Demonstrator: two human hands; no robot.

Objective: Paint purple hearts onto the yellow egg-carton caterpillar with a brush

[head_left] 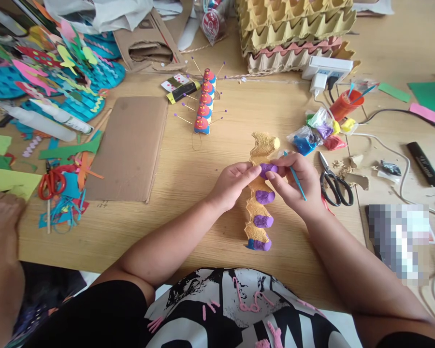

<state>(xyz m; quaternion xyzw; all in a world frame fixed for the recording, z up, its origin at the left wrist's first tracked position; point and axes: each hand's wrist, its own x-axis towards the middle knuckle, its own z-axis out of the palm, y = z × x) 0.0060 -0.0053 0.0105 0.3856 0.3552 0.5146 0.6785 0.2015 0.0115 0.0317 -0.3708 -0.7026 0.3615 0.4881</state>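
Note:
A strip cut from an egg carton [258, 210] lies lengthwise in front of me, with purple clay [264, 197] covering several of its cup ends. Blue clay [251, 243] shows at the near end; the far cup is bare. My left hand [233, 186] pinches the strip from the left, thumb on a purple-covered cup. At the same cup, the thumb and fingertips of my right hand [300, 186] press the purple clay. A thin blue stick tool [296, 178] is tucked between the right fingers.
Finished egg-carton figures [204, 104] stand behind the strip. Black scissors [334, 181], bagged clay [311, 135] and an orange cup [344, 106] sit at right. Cardboard [126, 147], red scissors [51, 186] and paper scraps lie left. Another person's hand [2, 217] rests at the left edge.

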